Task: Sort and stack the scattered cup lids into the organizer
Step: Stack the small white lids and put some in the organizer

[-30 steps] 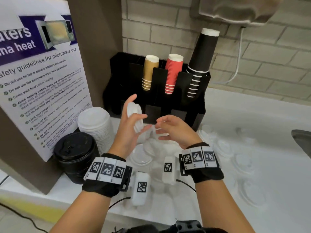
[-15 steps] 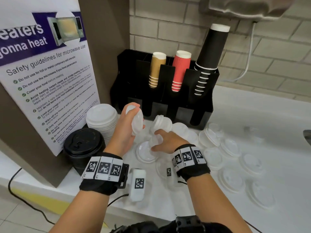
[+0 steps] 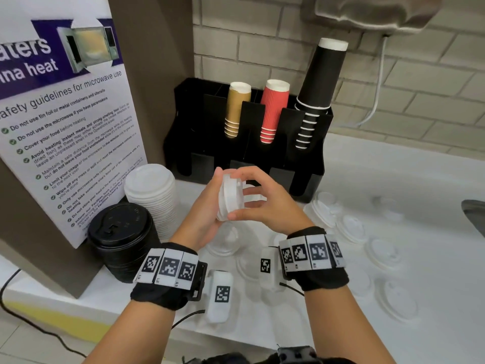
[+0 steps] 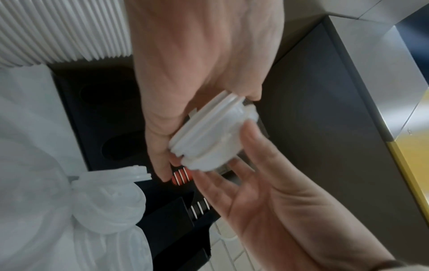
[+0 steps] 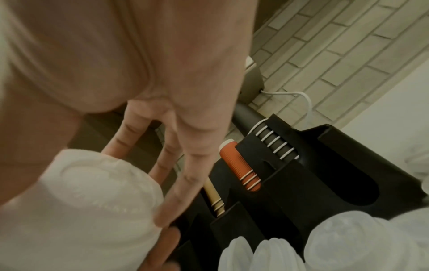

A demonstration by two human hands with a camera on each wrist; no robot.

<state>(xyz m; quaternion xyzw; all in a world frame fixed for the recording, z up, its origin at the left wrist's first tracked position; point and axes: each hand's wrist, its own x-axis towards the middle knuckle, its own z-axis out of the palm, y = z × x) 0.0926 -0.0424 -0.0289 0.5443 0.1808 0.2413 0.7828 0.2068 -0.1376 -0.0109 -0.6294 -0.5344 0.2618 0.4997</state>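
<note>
At frame centre, the left hand [image 3: 207, 206] grips a small stack of white lids [image 3: 229, 197] on edge; the right hand's [image 3: 265, 203] fingers [image 3: 252, 191] curl around its front. If misaligned, rims could jam or lids slip onto the table [image 3: 393, 179], short of the black organizer [image 3: 183, 132].

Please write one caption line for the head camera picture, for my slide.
Both hands, left hand and right hand, hold a small stack of white lids before the black cup organizer.

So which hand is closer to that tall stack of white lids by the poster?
Left. The left hand is beside the tall white lid stack; the right hand is farther off, across the small held lids.
</note>
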